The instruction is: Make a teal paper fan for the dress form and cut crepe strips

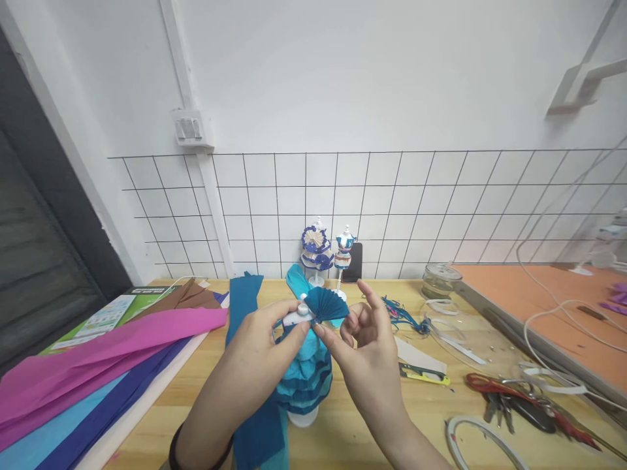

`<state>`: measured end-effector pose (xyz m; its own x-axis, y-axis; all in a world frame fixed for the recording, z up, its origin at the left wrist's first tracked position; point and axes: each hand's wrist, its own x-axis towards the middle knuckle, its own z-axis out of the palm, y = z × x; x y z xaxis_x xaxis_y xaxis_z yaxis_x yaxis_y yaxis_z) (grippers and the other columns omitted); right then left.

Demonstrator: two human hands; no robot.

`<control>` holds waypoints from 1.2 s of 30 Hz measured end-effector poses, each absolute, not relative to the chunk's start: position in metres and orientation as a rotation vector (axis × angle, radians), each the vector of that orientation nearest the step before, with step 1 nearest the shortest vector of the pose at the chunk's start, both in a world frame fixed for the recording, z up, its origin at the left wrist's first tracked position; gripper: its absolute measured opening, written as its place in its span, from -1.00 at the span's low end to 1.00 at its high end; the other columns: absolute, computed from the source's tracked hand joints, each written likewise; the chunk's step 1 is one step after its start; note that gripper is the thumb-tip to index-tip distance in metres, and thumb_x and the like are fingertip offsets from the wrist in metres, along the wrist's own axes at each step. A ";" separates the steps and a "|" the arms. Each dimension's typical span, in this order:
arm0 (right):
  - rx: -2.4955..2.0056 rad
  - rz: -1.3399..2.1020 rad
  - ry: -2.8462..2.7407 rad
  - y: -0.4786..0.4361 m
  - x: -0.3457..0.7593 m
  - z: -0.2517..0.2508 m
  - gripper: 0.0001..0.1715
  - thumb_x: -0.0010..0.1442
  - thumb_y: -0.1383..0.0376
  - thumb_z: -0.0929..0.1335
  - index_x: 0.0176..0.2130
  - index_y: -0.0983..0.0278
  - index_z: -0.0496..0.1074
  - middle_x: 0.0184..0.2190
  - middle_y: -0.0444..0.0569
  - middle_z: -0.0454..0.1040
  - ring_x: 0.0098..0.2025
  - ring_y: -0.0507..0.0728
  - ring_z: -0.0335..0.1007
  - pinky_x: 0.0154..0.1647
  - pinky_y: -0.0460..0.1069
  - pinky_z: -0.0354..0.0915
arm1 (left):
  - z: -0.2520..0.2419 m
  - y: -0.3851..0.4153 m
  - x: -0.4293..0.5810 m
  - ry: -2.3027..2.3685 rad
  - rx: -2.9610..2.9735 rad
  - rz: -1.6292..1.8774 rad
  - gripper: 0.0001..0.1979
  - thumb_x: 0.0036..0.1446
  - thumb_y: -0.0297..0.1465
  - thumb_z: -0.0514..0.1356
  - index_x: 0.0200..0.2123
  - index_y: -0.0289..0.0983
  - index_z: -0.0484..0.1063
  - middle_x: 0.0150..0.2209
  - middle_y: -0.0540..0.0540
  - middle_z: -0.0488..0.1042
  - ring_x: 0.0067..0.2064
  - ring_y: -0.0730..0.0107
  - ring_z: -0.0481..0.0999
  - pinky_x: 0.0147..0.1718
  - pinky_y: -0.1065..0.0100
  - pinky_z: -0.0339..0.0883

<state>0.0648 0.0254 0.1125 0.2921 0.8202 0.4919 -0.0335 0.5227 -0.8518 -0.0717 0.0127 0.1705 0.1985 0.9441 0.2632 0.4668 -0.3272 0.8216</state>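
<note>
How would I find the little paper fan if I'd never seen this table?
Look at the middle of the wooden table, where the left hand holds the white top of a small dress stand in layered blue ruffles. The right hand pinches the paper fan right there. It alone is pleated into a dark teal half-circle; the crepe sheets nearby lie flat.

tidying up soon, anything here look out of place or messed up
Nothing spilled or broken. The pleated blue paper fan looks neat. Only clutter: a tangle of blue paper scraps lies loose on the wooden table and curled white strips sprawl around a bunch of keys.
</note>
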 end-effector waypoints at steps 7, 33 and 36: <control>-0.899 0.685 -1.161 0.025 0.069 0.113 -0.16 -0.07 0.25 0.44 0.13 0.07 0.05 -0.47 -0.24 0.09 -0.55 -0.02 0.04 -0.52 -0.08 0.23 | 0.169 0.014 -0.071 1.300 1.885 1.017 -0.72 0.10 -0.24 0.06 -0.15 -0.16 0.43 -0.32 0.00 0.52 -0.30 0.30 0.47 -0.38 0.42 0.33; -0.847 0.995 -1.247 0.034 0.085 0.123 -0.02 -0.15 0.27 0.48 0.16 0.02 0.01 -0.34 -0.19 0.16 -0.51 -0.04 0.07 -0.48 -0.09 0.18 | 0.170 0.012 -0.068 1.356 1.802 0.998 -0.79 0.07 -0.21 0.08 -0.35 -0.21 0.40 -0.45 0.07 0.39 -0.49 0.48 0.29 -0.56 0.49 0.15; -0.841 1.012 -1.258 0.032 0.085 0.124 -0.04 -0.15 0.27 0.48 0.15 0.02 0.02 -0.32 -0.19 0.16 -0.52 -0.05 0.06 -0.45 -0.09 0.18 | 0.168 0.013 -0.068 1.324 1.790 0.998 -0.79 0.08 -0.22 0.07 -0.33 -0.20 0.40 -0.42 0.05 0.40 -0.43 0.43 0.34 -0.51 0.47 0.20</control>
